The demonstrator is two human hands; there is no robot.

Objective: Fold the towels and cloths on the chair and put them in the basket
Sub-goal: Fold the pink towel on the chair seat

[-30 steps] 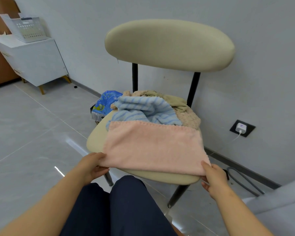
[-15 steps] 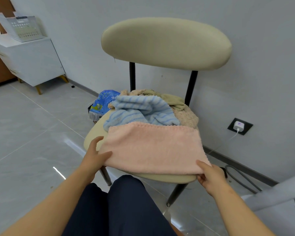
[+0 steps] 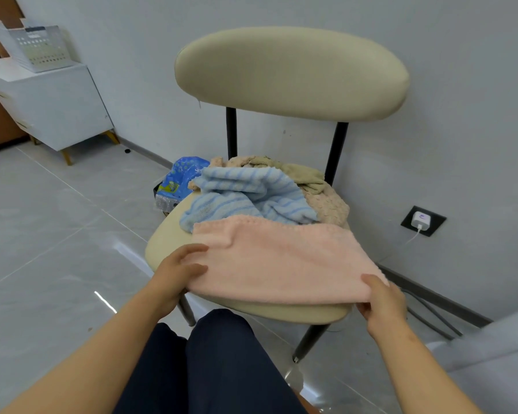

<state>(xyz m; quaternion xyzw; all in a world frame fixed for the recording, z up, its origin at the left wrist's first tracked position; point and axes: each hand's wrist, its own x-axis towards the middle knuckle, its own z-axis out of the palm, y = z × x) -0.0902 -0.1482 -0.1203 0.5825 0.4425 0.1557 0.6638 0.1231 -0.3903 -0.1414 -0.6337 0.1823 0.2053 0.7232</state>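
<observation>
A pink towel (image 3: 278,258), folded in half, lies flat across the front of the cream chair seat (image 3: 162,243). My left hand (image 3: 177,270) holds its left edge, thumb on top of the cloth. My right hand (image 3: 380,300) pinches the towel's near right corner at the seat's front edge. Behind the pink towel a blue striped towel (image 3: 245,195) lies crumpled, with a beige knobbly cloth (image 3: 329,201) and an olive cloth (image 3: 302,171) heaped at the back of the seat. A grey perforated basket (image 3: 39,46) stands on a white cabinet (image 3: 51,109) at the far left.
The chair stands against a grey wall with its cream backrest (image 3: 290,73) above the pile. A blue plastic bag (image 3: 180,180) lies on the floor left of the seat. A wall socket with a charger (image 3: 420,221) and cables sits at right. My dark-trousered knee (image 3: 219,363) is below.
My left hand has slid from the towel's near left corner up along its left edge, thumb now lying on the cloth. My right hand stays at the right corner.
</observation>
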